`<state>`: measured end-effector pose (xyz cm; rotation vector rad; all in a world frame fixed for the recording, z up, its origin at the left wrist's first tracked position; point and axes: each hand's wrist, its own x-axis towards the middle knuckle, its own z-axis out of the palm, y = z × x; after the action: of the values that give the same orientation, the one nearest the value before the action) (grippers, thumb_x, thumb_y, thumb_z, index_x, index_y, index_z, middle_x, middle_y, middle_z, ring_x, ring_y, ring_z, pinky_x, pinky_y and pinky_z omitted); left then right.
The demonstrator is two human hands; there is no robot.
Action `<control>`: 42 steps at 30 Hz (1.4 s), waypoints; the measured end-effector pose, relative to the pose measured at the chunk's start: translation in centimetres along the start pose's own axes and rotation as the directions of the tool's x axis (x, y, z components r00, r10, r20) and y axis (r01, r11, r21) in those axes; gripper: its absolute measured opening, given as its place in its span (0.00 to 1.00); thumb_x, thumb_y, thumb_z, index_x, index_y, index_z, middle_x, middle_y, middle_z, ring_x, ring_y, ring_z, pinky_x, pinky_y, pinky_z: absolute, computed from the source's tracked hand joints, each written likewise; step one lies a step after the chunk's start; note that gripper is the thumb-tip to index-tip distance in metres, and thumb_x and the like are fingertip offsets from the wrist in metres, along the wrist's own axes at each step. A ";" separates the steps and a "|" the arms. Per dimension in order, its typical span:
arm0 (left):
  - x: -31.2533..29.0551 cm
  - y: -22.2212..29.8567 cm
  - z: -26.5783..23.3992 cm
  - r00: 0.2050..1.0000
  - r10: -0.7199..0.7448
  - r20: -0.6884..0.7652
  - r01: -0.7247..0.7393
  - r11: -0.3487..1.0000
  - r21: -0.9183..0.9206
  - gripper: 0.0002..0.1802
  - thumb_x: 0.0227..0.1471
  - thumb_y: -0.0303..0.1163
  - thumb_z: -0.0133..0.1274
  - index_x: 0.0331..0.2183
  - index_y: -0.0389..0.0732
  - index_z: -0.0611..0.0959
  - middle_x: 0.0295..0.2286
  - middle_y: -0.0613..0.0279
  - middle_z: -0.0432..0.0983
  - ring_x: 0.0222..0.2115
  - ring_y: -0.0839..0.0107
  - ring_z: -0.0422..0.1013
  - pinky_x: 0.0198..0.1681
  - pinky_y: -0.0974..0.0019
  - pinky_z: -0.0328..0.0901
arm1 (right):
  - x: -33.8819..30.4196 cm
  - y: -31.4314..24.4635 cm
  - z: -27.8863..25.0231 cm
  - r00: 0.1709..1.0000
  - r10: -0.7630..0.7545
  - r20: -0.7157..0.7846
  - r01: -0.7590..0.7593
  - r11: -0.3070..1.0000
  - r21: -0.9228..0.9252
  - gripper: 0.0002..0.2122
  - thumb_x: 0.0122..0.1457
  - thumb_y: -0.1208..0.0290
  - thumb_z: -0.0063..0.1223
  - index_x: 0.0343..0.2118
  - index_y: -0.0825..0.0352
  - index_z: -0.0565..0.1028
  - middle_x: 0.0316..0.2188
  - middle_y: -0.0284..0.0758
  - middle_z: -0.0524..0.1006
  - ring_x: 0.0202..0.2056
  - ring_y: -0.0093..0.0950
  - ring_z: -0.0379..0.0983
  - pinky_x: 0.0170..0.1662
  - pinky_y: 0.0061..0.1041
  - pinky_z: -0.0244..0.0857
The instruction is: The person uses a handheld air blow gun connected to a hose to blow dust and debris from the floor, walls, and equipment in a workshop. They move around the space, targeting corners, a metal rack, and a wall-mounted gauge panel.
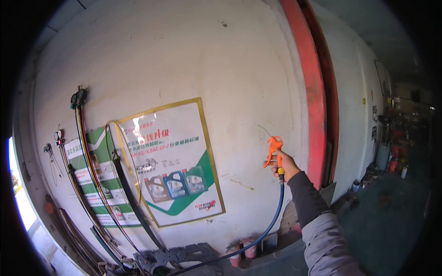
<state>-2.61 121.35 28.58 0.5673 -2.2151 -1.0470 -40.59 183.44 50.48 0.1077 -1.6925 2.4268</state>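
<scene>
Gripping an orange air blow gun [275,144], our right hand [288,166] curls round it: thin nozzle [264,130], yellow fitting [281,171], blue hose [280,202].

- The left opening [24,202] is overexposed.
- The wall [248,78] is softly lit.
- Small glare is seen on the poster [171,156].
- The floor [386,221] is dimly lit.
- Straight edges are curved, corners blackened.

My right arm [318,218] stretches forward from the lower right, slanting up and leftward to the wrist. My right hand [288,166] is closed in a 1-handed grip, fingers [274,164] curled.
</scene>
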 end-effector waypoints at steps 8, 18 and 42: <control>10.0 6.7 9.7 0.981 0.170 -0.093 -0.180 0.976 -0.122 0.06 0.53 0.28 0.60 0.32 0.36 0.81 0.23 0.69 0.74 0.23 0.81 0.65 0.29 0.73 0.64 | 12.3 -15.2 4.5 0.937 -0.331 -0.109 0.299 0.925 -0.236 0.22 0.65 0.46 0.40 0.37 0.65 0.72 0.28 0.39 0.80 0.16 0.22 0.65 0.20 0.25 0.63; 6.7 11.0 15.3 0.931 -0.042 -0.362 -0.068 0.956 -0.286 0.10 0.51 0.31 0.62 0.29 0.36 0.77 0.20 0.70 0.70 0.20 0.81 0.64 0.24 0.73 0.60 | 24.1 -16.7 26.5 0.803 -0.504 0.317 0.595 0.708 -0.382 0.17 0.63 0.56 0.47 0.32 0.69 0.69 0.21 0.32 0.69 0.18 0.24 0.69 0.22 0.28 0.70; -20.4 22.1 22.5 0.535 -0.557 -0.635 0.659 0.746 -0.099 0.12 0.45 0.27 0.66 0.31 0.33 0.80 0.18 0.64 0.76 0.19 0.82 0.69 0.23 0.74 0.63 | 14.7 28.7 46.0 0.347 0.121 0.930 0.857 0.362 -0.367 0.21 0.59 0.62 0.49 0.46 0.77 0.72 0.44 0.56 0.77 0.48 0.49 0.75 0.52 0.41 0.68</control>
<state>-6.01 158.75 27.95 1.6100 -1.4819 -0.8050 -62.44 132.31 42.46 1.6903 -2.5095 0.6644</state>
